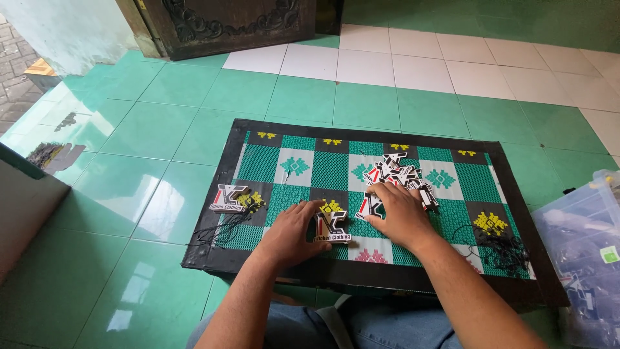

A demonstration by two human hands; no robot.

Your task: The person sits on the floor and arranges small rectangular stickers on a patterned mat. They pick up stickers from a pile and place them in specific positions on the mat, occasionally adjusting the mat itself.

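A low board covered in green, black and white patterned cloth (pixel 294 167) lies on the floor in front of me. My left hand (pixel 294 232) rests palm down on it, fingertips touching a black, white and red die-cut tag (pixel 333 226). My right hand (pixel 399 213) lies over another tag (pixel 369 207), at the near edge of a heap of several such tags (pixel 400 173). A finished tag with black strings (pixel 229 199) sits at the board's left. A bundle of black strings (pixel 500 249) lies at the right.
Green and white floor tiles (pixel 161 129) surround the board. A clear plastic bin (pixel 581 245) stands at the right. A dark carved wooden door (pixel 226 22) is at the back. A pale box edge (pixel 26 194) sits at the left. My jeans-clad knees are under the board.
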